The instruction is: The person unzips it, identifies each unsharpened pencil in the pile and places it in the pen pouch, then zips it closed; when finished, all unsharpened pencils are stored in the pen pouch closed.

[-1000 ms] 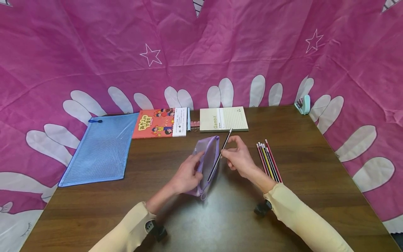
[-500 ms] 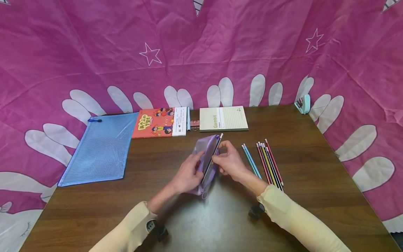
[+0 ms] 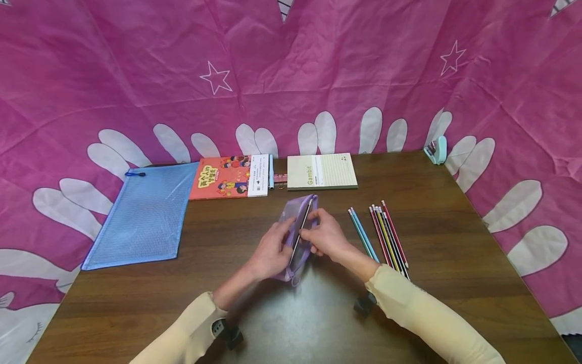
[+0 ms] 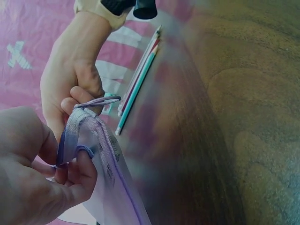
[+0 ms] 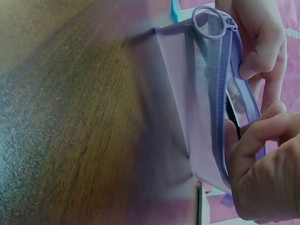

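A purple mesh zip pouch [image 3: 291,208] stands unzipped over the middle of the table. My left hand [image 3: 272,251] grips one side of its mouth, fingers and thumb folded over the edge, as the left wrist view also shows. My right hand [image 3: 328,235] pinches a black pencil [image 3: 301,228], which lies slanted along the opening with most of its length inside the pouch. In the right wrist view, fingers of that hand reach into the mouth past the zipper, and a short stretch of dark pencil [image 5: 232,112] shows between the edges. The pencil's lower end is hidden.
To the right lie two teal and blue pencils [image 3: 363,233] and several red, yellow and black ones [image 3: 389,237]. Behind are a notebook [image 3: 336,172], a red book [image 3: 225,177], a light-blue pen [image 3: 271,172] and a mint stapler-like item [image 3: 436,150]. A blue mesh folder [image 3: 141,217] lies left.
My right hand has moved left and slightly toward the pouch, lowering the black pencil from sticking out above the mouth to mostly inside. The left hand stays on the pouch.
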Motion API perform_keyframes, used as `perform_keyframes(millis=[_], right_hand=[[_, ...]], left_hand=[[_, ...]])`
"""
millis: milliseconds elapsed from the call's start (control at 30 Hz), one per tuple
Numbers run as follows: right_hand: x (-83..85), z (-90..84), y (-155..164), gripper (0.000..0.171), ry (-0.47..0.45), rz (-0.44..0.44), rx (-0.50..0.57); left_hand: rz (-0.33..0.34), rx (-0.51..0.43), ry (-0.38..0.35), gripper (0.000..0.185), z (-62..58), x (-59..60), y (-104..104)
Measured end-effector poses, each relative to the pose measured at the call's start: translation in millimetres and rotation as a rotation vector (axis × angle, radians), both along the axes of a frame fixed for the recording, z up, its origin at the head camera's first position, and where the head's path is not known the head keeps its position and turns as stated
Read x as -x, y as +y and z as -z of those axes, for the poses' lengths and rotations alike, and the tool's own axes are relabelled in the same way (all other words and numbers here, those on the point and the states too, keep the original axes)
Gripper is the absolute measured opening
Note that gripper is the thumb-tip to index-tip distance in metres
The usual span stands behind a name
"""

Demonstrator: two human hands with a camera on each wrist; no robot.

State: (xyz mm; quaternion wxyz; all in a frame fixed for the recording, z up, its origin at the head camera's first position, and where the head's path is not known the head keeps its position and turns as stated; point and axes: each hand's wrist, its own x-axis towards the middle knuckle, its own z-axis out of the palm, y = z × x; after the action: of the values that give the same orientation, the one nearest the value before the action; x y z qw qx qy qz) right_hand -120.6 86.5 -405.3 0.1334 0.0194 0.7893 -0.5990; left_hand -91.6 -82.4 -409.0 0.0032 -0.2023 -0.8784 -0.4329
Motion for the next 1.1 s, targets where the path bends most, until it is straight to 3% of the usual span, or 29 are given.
perform_keyframes(millis=[300, 667, 867, 1100], right_hand=[[-3.3, -6.4, 1.8, 0.039, 0.059, -0.094, -0.033], [-4.8, -14.4, 13.9, 0.032, 0.064, -0.153, 0.035], [-1.5, -18.1, 29.3, 0.028, 0.081, -0.133, 0.083], [10.1, -21.0, 68.3, 0.027, 0.054, -0.110, 0.025]], left_hand=[[-0.031, -0.044, 0.016, 0.073, -1.8, -0.5, -2.7], [-0.083, -0.093, 0.035, 0.069, -3.2, -2.1, -4.8], [-0.087, -0.092, 0.025, 0.069, -2.6, -1.1, -6.3], [-0.074, -0.088, 0.033, 0.069, -1.7, -1.5, -5.1]])
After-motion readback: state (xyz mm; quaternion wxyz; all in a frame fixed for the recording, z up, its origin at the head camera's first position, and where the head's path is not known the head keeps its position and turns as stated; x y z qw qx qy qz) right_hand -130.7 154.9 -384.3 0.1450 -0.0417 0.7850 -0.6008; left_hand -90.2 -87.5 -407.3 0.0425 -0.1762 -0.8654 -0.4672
